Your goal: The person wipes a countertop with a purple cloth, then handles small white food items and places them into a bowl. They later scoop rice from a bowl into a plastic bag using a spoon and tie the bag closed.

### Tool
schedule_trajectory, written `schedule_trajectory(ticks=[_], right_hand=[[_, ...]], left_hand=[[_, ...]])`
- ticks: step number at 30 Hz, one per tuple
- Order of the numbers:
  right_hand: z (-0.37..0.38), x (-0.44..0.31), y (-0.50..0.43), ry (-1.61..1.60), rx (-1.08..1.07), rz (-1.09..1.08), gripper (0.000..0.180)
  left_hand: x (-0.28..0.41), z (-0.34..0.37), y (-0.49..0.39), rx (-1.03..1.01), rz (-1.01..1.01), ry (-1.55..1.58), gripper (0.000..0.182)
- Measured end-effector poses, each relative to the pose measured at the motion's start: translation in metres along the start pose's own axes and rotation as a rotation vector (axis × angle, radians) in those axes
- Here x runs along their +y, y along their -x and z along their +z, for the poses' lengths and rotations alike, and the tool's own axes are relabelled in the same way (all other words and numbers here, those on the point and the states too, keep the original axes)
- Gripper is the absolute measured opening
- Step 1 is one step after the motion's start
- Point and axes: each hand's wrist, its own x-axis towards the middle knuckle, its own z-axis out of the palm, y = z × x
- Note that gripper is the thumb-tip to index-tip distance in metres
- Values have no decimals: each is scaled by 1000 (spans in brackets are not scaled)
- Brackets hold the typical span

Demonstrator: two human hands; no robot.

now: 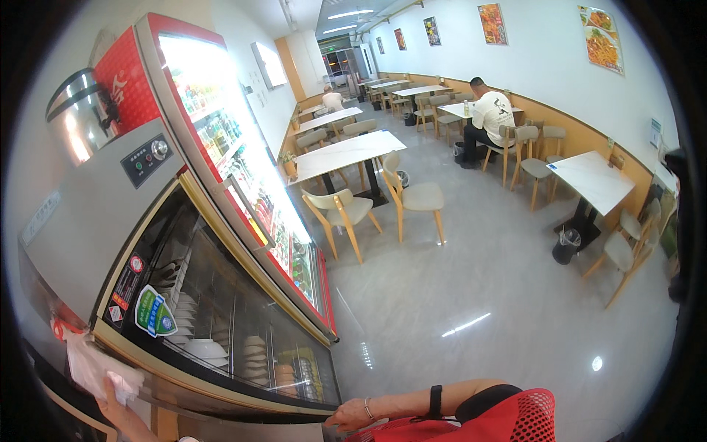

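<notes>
My left hand (115, 408) is at the lower left, its fingers on a crumpled white cloth or thin plastic bag (99, 364) with a red part at its top, beside the grey side of a dish cabinet (83, 204). My right hand (349, 414), a bracelet at its wrist and a black band on the forearm, reaches in from the right. Its fingers meet the cabinet's lower edge; whether they grip it is hidden. Behind the cabinet's glass door (221, 287) stand white bowls (204, 351), stacked brown bowls (255, 359) and several plates.
A lit red drinks fridge (237, 182) adjoins the cabinet. Beyond are white-topped tables (348, 152), wooden chairs (422, 196) and a small black bin (566, 248). One person (494, 116) sits by the right wall, another (332, 100) farther back.
</notes>
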Motion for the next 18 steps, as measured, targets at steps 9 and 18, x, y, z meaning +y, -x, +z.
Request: schedule_trajectory(ticks=[9,18], right_hand=[[-17,9,39,6,-11,33,48],[-19,25,79,-125,-10,131,48]], left_hand=[[3,-14,-23,150,-92,-23,63],[3,4,22,68,27,-143,24]])
